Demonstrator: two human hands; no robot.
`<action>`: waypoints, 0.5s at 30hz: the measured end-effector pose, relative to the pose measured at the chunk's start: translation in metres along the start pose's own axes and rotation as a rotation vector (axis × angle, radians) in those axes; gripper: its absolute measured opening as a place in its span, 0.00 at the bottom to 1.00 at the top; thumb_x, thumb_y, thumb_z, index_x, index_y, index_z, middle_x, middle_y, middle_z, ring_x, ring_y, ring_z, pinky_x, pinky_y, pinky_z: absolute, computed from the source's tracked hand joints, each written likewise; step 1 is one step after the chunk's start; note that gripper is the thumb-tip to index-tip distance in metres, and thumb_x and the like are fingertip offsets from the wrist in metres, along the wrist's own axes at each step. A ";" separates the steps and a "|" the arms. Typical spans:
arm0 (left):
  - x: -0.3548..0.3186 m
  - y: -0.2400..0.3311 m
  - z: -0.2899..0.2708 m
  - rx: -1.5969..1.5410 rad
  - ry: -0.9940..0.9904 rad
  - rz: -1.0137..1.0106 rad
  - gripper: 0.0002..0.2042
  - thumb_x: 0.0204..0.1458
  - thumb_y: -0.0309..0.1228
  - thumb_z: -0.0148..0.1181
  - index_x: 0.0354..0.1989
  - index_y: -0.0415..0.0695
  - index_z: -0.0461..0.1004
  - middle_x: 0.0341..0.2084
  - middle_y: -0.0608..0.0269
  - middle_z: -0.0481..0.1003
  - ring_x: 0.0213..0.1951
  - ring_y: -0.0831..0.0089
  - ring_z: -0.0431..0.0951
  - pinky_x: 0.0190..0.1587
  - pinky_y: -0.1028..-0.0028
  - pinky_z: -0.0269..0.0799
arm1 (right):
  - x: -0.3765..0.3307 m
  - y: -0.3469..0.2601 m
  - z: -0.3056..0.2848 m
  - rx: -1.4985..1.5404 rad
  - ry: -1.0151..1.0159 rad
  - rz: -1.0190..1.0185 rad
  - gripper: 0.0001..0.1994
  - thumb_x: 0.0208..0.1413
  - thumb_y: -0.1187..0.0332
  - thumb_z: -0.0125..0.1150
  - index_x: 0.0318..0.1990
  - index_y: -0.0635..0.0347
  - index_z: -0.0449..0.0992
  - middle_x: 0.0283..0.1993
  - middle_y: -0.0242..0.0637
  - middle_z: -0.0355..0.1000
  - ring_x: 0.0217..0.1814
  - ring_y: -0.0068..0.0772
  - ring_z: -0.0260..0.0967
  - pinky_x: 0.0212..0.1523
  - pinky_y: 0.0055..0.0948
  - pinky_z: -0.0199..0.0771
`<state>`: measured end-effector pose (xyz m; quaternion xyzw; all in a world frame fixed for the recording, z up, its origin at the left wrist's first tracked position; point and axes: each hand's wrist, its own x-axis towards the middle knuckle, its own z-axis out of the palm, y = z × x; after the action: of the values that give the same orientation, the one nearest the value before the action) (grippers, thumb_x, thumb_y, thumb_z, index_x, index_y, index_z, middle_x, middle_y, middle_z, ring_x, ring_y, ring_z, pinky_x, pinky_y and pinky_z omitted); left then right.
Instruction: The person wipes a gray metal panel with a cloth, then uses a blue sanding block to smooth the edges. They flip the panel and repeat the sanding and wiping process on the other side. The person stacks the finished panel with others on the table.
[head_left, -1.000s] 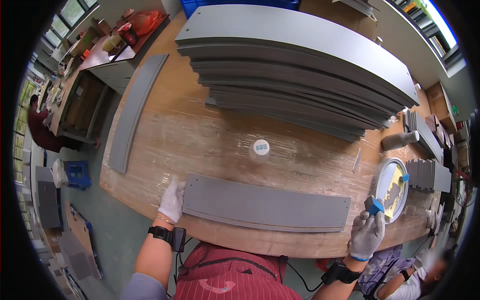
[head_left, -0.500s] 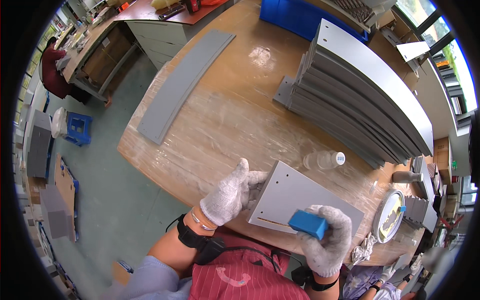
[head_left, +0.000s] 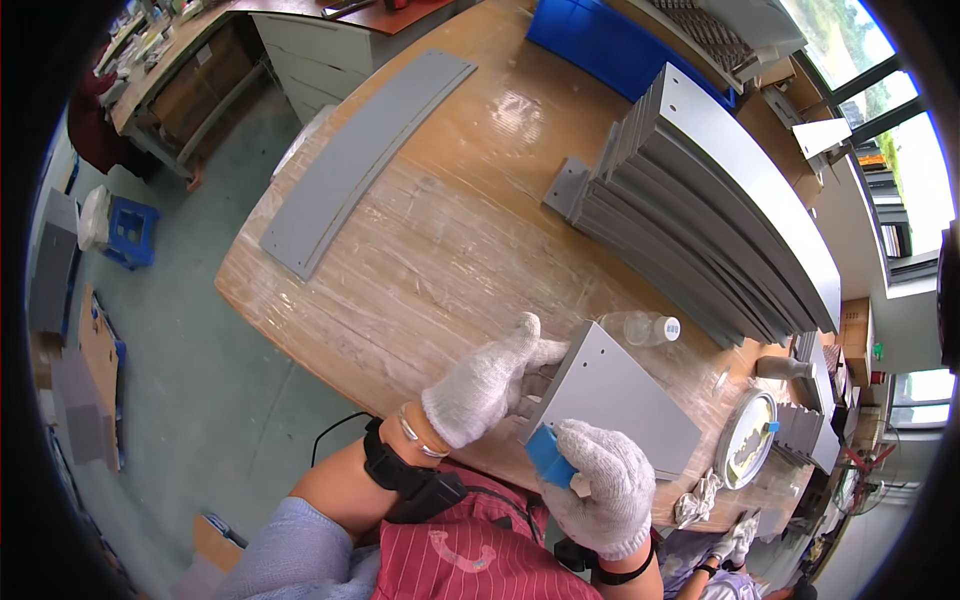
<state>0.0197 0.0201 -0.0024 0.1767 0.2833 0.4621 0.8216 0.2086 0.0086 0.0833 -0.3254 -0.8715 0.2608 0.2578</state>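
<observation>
A grey flat panel (head_left: 630, 405) with small holes near its left end is tilted up at the table's near edge. My left hand (head_left: 485, 388), in a white knit glove, is closed on the panel's left end, thumb pointing up and fingers partly behind it. My right hand (head_left: 605, 490), also gloved, grips a blue rectangular pad (head_left: 546, 455) between thumb and fingers. That pad lies against the panel's near left corner, covering part of the near edge. Just beyond the panel, a clear plastic bottle (head_left: 637, 328) with a white cap lies on its side.
Curved grey panels (head_left: 740, 190) are stacked at right; another curved panel (head_left: 365, 160) lies at far left on the film-covered table (head_left: 440, 260). A round lid (head_left: 745, 440) with pale paste and a crumpled cloth (head_left: 697, 502) are right. Another person's gloved hands (head_left: 735, 540) show lower right.
My right hand has moved left along the panel's near edge with the blue pad, which has turned more upright. The dark line on that edge is now hidden. The view has shifted slightly.
</observation>
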 end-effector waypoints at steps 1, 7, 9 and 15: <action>0.000 -0.001 0.000 0.002 -0.007 0.004 0.47 0.65 0.67 0.31 0.69 0.29 0.60 0.58 0.50 0.73 0.52 0.69 0.77 0.52 0.70 0.77 | 0.002 0.000 0.000 -0.011 -0.020 -0.009 0.24 0.40 0.75 0.76 0.49 0.60 0.77 0.45 0.47 0.79 0.42 0.49 0.80 0.39 0.40 0.79; 0.002 -0.001 0.000 -0.013 0.004 0.004 0.47 0.65 0.67 0.30 0.69 0.29 0.60 0.57 0.50 0.74 0.52 0.70 0.77 0.52 0.71 0.77 | 0.009 0.005 -0.002 -0.091 0.036 0.004 0.25 0.38 0.77 0.73 0.49 0.59 0.77 0.46 0.46 0.80 0.42 0.51 0.80 0.43 0.41 0.79; 0.002 -0.001 -0.002 -0.003 0.004 -0.002 0.47 0.65 0.67 0.30 0.69 0.29 0.61 0.57 0.51 0.74 0.52 0.70 0.77 0.51 0.72 0.77 | 0.011 0.002 -0.004 -0.060 -0.044 -0.010 0.25 0.38 0.76 0.74 0.49 0.58 0.77 0.47 0.44 0.80 0.42 0.49 0.79 0.42 0.41 0.78; -0.001 0.002 0.004 -0.028 -0.016 -0.003 0.45 0.66 0.65 0.29 0.69 0.30 0.62 0.57 0.51 0.75 0.53 0.68 0.77 0.52 0.71 0.75 | 0.023 0.001 -0.008 -0.132 -0.139 -0.037 0.25 0.37 0.73 0.73 0.49 0.58 0.78 0.48 0.41 0.79 0.43 0.45 0.78 0.42 0.41 0.77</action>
<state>0.0205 0.0201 0.0020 0.1687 0.2705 0.4634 0.8268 0.1987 0.0281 0.0944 -0.3065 -0.9085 0.2200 0.1796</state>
